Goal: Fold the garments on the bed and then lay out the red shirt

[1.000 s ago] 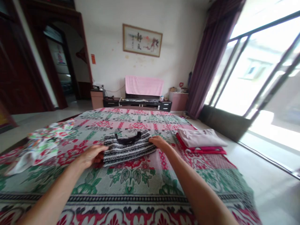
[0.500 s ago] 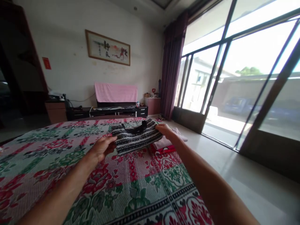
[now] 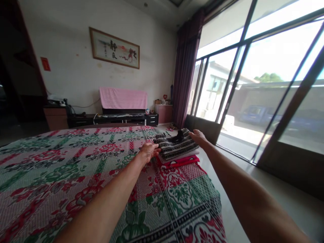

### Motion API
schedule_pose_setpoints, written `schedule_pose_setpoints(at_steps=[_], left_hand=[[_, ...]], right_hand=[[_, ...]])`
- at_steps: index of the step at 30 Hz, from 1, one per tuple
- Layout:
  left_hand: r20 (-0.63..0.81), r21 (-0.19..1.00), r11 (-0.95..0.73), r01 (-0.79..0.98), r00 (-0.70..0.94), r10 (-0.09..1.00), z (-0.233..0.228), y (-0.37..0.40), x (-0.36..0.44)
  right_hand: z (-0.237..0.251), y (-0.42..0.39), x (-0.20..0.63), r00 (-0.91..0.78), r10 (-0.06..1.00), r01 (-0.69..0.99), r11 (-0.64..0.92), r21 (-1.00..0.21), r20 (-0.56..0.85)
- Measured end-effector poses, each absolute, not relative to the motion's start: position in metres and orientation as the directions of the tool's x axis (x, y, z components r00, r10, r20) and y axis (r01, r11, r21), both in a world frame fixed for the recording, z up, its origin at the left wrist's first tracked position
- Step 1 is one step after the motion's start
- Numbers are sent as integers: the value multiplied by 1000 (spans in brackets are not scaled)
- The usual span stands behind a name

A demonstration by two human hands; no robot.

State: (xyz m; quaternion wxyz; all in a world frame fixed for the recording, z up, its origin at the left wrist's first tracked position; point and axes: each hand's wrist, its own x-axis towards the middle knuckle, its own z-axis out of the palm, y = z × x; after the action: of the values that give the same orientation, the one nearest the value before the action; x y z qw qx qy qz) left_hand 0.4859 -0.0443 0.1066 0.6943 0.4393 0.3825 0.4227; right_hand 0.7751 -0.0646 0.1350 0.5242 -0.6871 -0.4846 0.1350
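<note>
A folded black-and-white striped knit sweater point(image 3: 176, 146) with a dark neckline lies on top of a small pile of folded clothes at the table's right side. My left hand point(image 3: 150, 151) pinches the sweater's left edge between thumb and fingers. At its far right corner, my right hand point(image 3: 198, 137) has its fingers closed on the knit. Beneath the sweater are a pale pink folded garment point(image 3: 184, 156) and a red folded garment point(image 3: 181, 163) with dark and white marks. Parts of both lower garments are covered.
A floral cloth in red, green and white covers the table point(image 3: 101, 179), whose rounded edge runs close beside the pile. Beyond stand a low black cabinet point(image 3: 116, 120) and a pink cloth point(image 3: 124, 98) draped over something. Glass doors point(image 3: 227, 87) are on the right.
Both hands have carried the striped sweater rightward and laid it over the folded clothes. The view has shifted slightly.
</note>
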Motion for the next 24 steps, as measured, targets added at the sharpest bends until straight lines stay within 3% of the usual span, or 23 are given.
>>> schedule_pose_setpoints(at_steps=[3, 5, 8, 11, 17, 20, 24], left_hand=[[-181, 961, 237, -141, 325, 928, 88, -47, 469], [-166, 983, 182, -28, 302, 939, 80, -48, 446], [-99, 988, 63, 142, 267, 959, 71, -45, 400], [-29, 925, -49, 378, 199, 980, 60, -40, 342], [227, 523, -159, 838, 43, 973, 36, -49, 206], [266, 372, -62, 926, -42, 963, 29, -68, 144], [289, 300, 78, 951, -169, 942, 23, -93, 79]], right_hand=[[118, -67, 757, 601, 694, 652, -140, -745, 396], [112, -66, 735, 535, 701, 741, -121, -660, 471], [114, -65, 691, 364, 678, 877, -20, -480, 638], [117, -61, 633, 189, 666, 902, 173, -396, 722], [75, -44, 493, -161, 797, 811, 443, -382, 582], [46, -32, 428, -241, 847, 781, 459, -423, 474], [19, -21, 368, -229, 891, 778, 410, -476, 393]])
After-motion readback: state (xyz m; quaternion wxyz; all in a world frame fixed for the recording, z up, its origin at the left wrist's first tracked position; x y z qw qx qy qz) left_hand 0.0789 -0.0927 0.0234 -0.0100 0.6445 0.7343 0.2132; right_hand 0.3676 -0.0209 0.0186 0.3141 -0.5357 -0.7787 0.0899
